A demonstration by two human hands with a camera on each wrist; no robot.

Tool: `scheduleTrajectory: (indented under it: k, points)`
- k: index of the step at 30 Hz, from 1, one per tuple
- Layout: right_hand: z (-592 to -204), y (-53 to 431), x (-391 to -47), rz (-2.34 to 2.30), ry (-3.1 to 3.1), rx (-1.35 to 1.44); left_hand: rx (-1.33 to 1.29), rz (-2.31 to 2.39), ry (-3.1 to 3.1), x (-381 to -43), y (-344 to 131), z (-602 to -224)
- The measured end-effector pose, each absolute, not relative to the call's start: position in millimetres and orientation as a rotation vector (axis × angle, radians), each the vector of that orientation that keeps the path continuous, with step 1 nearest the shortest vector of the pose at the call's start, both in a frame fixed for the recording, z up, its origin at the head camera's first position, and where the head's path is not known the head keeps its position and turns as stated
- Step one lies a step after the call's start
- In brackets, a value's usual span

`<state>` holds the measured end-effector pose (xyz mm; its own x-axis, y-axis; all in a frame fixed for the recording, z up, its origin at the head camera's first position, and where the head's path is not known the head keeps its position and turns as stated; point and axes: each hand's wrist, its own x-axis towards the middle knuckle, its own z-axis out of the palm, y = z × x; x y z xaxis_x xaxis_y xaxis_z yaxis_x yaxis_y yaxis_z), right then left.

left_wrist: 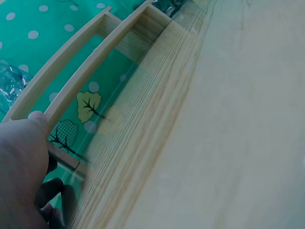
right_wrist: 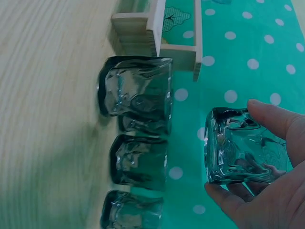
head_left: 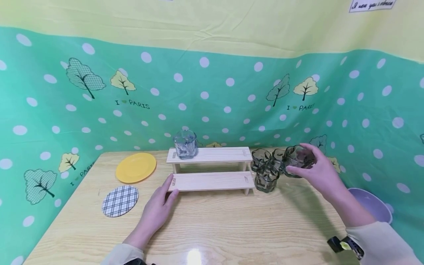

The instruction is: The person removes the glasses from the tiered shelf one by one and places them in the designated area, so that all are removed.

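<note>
My right hand (head_left: 320, 173) grips a dark, clear glass tumbler (head_left: 296, 160) between thumb and fingers, lifted beside several matching tumblers. In the right wrist view the held tumbler (right_wrist: 243, 148) is apart from the others (right_wrist: 138, 160), which stand in a group on the table. My left hand (head_left: 157, 206) holds the left end of a two-tier wooden shelf (head_left: 212, 181), its thumb at the lower board's front edge. In the left wrist view the fingers (left_wrist: 50, 191) curl below the board. A bluish glass tumbler (head_left: 185, 144) stands on the upper tier's left end.
A yellow plate (head_left: 136, 168) and a round checked coaster (head_left: 120, 201) lie left of the shelf on the wooden table (head_left: 212, 228). At the right edge sits a purple bowl (head_left: 372, 206), partly behind my right forearm. A green dotted cloth (head_left: 205, 84) hangs behind and beside the table.
</note>
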<state>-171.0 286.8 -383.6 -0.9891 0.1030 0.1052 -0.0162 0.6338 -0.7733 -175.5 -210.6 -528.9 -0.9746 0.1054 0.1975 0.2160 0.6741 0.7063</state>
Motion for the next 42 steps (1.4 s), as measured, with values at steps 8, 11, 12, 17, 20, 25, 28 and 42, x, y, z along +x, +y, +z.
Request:
scheduleTrajectory:
  k: [8, 11, 12, 17, 20, 25, 28, 42]
  points:
    - [-400, 297, -173, 1.274, -2.700, -0.084, -0.261, -1.189, -2.748, -175, -210, -528]
    - [-407, 302, -174, 1.259, -2.724, -0.116, -0.262, -1.189, -2.747, -174, -210, -529]
    - [-409, 303, -174, 1.252, -2.738, -0.128, -0.263, -1.189, -2.747, -174, -210, -529]
    - [-419, 305, -175, 1.213, -2.798, -0.194, -0.264, -1.187, -2.750, -173, -211, -531]
    - [-426, 307, -176, 1.216, -2.803, -0.208, -0.262, -1.189, -2.751, -173, -211, -531]
    - [-437, 308, -178, 1.218, -2.798, -0.201, -0.259, -1.193, -2.750, -174, -211, -530]
    - [-442, 309, -179, 1.218, -2.804, -0.190, -0.269, -1.190, -2.744, -175, -210, -530]
    - [-467, 306, -186, 1.249, -2.788, -0.182, -0.256, -1.181, -2.754, -176, -210, -529]
